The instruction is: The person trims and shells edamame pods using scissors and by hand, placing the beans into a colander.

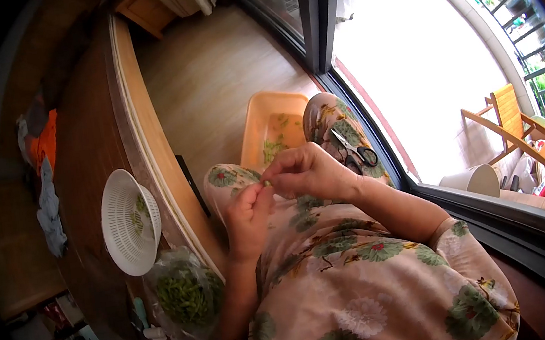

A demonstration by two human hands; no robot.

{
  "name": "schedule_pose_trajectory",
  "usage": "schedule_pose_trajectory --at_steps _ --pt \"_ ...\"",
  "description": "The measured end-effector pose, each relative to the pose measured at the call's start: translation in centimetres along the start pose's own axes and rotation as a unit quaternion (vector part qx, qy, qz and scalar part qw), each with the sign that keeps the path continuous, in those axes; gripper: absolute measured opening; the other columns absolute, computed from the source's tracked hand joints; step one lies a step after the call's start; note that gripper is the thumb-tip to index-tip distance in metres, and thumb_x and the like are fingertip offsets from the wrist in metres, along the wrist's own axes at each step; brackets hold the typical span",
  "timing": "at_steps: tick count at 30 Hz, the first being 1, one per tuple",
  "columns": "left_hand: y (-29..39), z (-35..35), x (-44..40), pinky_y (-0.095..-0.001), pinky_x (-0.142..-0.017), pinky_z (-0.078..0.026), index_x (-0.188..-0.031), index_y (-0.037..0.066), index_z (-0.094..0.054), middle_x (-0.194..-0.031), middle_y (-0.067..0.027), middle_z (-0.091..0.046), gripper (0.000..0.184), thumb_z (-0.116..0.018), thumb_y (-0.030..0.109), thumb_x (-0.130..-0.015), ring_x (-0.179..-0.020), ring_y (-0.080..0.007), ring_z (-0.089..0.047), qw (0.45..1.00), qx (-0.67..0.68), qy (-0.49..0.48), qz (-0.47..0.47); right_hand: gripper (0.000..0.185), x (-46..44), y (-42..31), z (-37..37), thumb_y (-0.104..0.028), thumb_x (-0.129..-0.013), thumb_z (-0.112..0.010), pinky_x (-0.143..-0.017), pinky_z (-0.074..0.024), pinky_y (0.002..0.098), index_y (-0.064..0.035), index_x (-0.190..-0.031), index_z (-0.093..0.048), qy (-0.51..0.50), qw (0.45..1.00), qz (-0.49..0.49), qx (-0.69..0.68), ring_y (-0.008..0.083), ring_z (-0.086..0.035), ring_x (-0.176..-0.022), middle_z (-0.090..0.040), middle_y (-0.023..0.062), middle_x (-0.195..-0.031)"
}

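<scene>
Both hands meet above my lap with fingertips pinched together. My left hand [248, 213] grips a small green pod [267, 183], most of which the fingers hide. My right hand [309, 171] pinches at the same pod from the other side. Scissors [353, 151] with dark handles rest on my right thigh. Between my knees, a light orange basin [251, 122] holds scattered green scraps. To the left, a white colander [120, 232] on the table contains a few small green pieces. Beside it, a clear plastic bag [189, 295] is full of green pods.
The wooden table [88, 149] runs along my left side, with blue-grey cloth [50, 213] and an orange bag [46, 137] on it. On my right is a dark sliding-door frame [320, 25]. Beyond it stands a wooden folding chair [510, 122] on a bright balcony.
</scene>
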State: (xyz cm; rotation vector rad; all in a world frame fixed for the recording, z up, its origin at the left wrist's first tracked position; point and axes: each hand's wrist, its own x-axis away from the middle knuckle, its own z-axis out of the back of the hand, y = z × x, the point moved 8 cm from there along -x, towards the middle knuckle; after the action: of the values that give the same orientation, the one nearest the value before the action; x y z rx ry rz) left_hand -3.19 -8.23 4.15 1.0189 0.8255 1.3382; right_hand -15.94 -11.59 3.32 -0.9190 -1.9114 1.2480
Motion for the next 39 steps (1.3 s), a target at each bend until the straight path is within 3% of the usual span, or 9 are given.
schedule_pose_trajectory --at_steps 5,11,15,18,26,29,32,35,39 --pt "0.1 0.0 0.0 -0.0204 -0.057 -0.046 -0.087 -0.004 -0.063 -0.066 -0.0005 -0.058 0.018 -0.056 0.012 -0.092 -0.060 -0.0060 -0.053 1.000 0.017 -0.009 0.008 0.013 0.2 -0.1 0.3 -0.009 -0.085 -0.062 -0.059 -0.0434 0.0189 0.0012 -0.093 -0.066 0.022 1.000 -0.019 0.006 0.0041 -0.053 -0.064 -0.060 -0.0012 -0.072" --pt "-0.2 0.2 0.0 -0.0234 -0.055 -0.044 -0.083 -0.005 -0.061 -0.067 -0.0047 -0.057 0.008 -0.062 0.003 -0.084 -0.060 -0.0082 -0.053 1.000 0.005 -0.006 0.028 0.013 0.2 -0.3 0.0 -0.008 -0.084 -0.062 -0.060 -0.0445 0.0190 0.0011 -0.092 -0.067 -0.008 0.999 -0.014 0.035 0.0042 -0.055 -0.068 -0.062 -0.0002 -0.073" --pt "-0.3 0.0 0.0 -0.0207 -0.057 -0.047 -0.086 -0.004 -0.062 -0.067 -0.0010 -0.059 0.017 -0.060 0.012 -0.090 -0.060 -0.0063 -0.054 1.000 -0.023 -0.012 0.013 0.013 0.1 -0.2 0.1 -0.007 -0.082 -0.061 -0.063 -0.0456 0.0194 0.0014 -0.090 -0.067 0.006 0.998 0.008 0.065 0.0042 -0.056 -0.069 -0.062 -0.0004 -0.072" --pt "0.1 -0.2 0.0 -0.0209 -0.056 -0.046 -0.085 -0.004 -0.062 -0.067 -0.0010 -0.059 0.017 -0.059 0.012 -0.090 -0.059 -0.0066 -0.054 0.999 -0.028 -0.009 0.014 0.014 0.2 -0.1 0.3 -0.004 -0.081 -0.060 -0.064 -0.0492 0.0223 0.0063 -0.088 -0.066 0.032 0.997 0.008 0.072 0.0080 -0.061 -0.071 -0.066 0.0063 -0.077" --pt "-1.3 -0.5 0.2 -0.0201 -0.055 -0.043 -0.083 -0.003 -0.060 -0.065 -0.0006 -0.057 0.020 -0.053 0.013 -0.093 -0.058 -0.0053 -0.051 0.996 0.074 -0.036 0.041 0.012 0.4 1.0 -0.1 -0.003 -0.081 -0.059 -0.070 -0.0466 0.0196 0.0017 -0.089 -0.066 0.025 0.999 -0.001 -0.026 0.0048 -0.058 -0.078 -0.064 0.0021 -0.083" --pt "-1.4 -0.7 0.4 -0.0205 -0.056 -0.042 -0.086 -0.002 -0.059 -0.067 -0.0002 -0.056 0.021 -0.051 0.015 -0.095 -0.060 -0.0057 -0.050 0.997 0.056 -0.021 0.052 0.012 0.4 1.4 -0.2 -0.001 -0.081 -0.058 -0.071 -0.0468 0.0197 0.0016 -0.090 -0.066 0.027 0.997 -0.001 -0.072 0.0051 -0.058 -0.079 -0.064 0.0015 -0.084" --pt "-0.9 -0.8 0.5 -0.0211 -0.055 -0.040 -0.087 0.000 -0.058 -0.068 0.0003 -0.054 0.022 -0.048 0.017 -0.096 -0.061 -0.0060 -0.049 0.998 -0.053 0.021 0.000 0.012 0.2 1.9 -0.2 -0.001 -0.082 -0.058 -0.071 -0.0469 0.0197 0.0017 -0.090 -0.066 0.037 0.995 0.007 -0.089 0.0048 -0.058 -0.079 -0.064 0.0002 -0.085" --pt "-0.2 -0.8 0.7 -0.0332 -0.063 -0.044 -0.094 -0.001 -0.056 -0.081 -0.0166 -0.059 0.011 -0.052 0.008 -0.089 -0.072 -0.0221 -0.057 0.982 -0.179 0.059 -0.029 0.011 0.2 2.2 -0.3 -0.002 -0.082 -0.059 -0.071 -0.0468 0.0194 0.0015 -0.091 -0.066 0.059 0.995 0.007 -0.077 0.0040 -0.057 -0.079 -0.064 -0.0010 -0.086" --pt "-1.3 -0.9 0.6 -0.0320 -0.063 -0.043 -0.095 -0.001 -0.054 -0.078 -0.0131 -0.056 0.015 -0.046 0.012 -0.093 -0.071 -0.0188 -0.054 0.997 -0.075 0.033 0.013 0.010 0.4 2.2 -0.5 -0.004 -0.084 -0.061 -0.071 -0.0465 0.0189 0.0006 -0.090 -0.066 0.063 0.993 0.010 -0.102 0.0033 -0.056 -0.079 -0.063 -0.0020 -0.085"
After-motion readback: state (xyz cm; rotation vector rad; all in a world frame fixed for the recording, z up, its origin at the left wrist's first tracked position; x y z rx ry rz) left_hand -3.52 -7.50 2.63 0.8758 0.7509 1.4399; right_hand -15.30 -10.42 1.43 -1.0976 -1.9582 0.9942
